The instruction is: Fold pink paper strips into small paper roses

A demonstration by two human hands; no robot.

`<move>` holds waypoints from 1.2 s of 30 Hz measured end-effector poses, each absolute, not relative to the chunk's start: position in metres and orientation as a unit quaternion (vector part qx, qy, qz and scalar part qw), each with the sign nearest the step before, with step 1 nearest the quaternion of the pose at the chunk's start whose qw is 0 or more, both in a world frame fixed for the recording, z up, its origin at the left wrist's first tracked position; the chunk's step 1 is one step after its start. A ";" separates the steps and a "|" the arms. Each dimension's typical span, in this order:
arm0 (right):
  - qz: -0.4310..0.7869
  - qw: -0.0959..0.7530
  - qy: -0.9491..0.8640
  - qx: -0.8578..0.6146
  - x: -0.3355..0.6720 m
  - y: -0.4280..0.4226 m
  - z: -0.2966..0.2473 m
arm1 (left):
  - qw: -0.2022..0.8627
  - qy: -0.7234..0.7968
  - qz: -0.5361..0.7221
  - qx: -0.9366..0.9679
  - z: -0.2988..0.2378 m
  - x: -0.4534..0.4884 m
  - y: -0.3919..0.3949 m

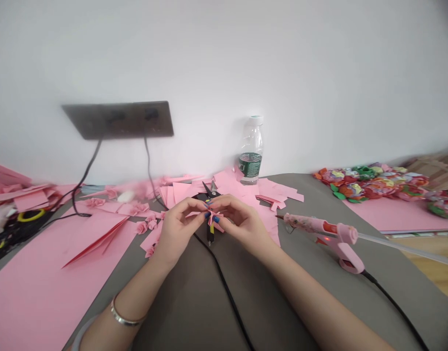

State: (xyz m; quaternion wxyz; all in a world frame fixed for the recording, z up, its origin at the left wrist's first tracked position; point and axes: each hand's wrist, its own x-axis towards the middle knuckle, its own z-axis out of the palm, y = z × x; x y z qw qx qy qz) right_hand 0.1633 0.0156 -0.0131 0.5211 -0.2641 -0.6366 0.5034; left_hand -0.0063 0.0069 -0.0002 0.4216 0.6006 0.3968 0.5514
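A small folded piece of pink paper is pinched between the fingertips of both hands over the grey table. My left hand closes on it from the left, with thumb and forefinger together. From the right, my right hand grips the same piece. The fingers partly hide its shape. Just beyond and beneath the hands lie black-and-yellow pliers, partly covered. Small pink paper roses lie to the left of my left hand. Cut pink paper pieces spread out behind the hands.
A pink glue gun with a clear glue stick rests at right. A plastic bottle stands by the wall. A black cable crosses the table. Large pink sheets lie at left; colourful paper flowers sit at far right.
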 end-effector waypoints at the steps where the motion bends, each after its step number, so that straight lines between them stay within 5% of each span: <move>1: 0.501 0.519 -0.639 -0.266 0.163 0.015 -0.013 | 0.422 0.395 0.549 0.603 0.000 -0.007 0.007; 18: 0.467 0.528 -0.654 -0.276 0.165 0.012 -0.006 | 0.470 0.330 0.537 0.618 0.002 -0.008 0.004; 36: 0.503 0.550 -0.614 -0.259 0.164 0.011 -0.007 | 0.372 0.345 0.537 0.674 0.001 -0.011 0.004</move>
